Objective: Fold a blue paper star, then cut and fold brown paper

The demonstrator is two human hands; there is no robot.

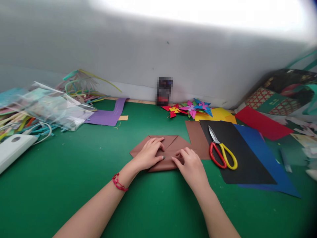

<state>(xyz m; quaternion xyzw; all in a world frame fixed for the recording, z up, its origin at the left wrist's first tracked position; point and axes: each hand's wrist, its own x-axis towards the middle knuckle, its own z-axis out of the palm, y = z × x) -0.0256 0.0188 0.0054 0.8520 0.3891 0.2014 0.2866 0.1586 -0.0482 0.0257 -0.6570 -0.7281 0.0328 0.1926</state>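
A folded sheet of brown paper (170, 142) lies on the table in front of me, its outer corners turned in and a rolled-over fold along the near edge. My left hand (151, 152) rests on its left part, fingers spread forward and the thumb apart on the near fold. On the right part, my right hand (189, 162) touches the same fold with bent fingers, thumb and index finger apart. The paper beneath both hands is partly hidden. A red bracelet circles my left wrist.
Red-and-yellow-handled scissors (220, 152) lie on black paper (247, 162), over blue paper (282, 175) and another brown sheet (196, 132). Folded paper stars (190, 108) sit at the back. Purple paper (106, 115), plastic-bagged strips (56, 105) and a white device (16, 148) are left.
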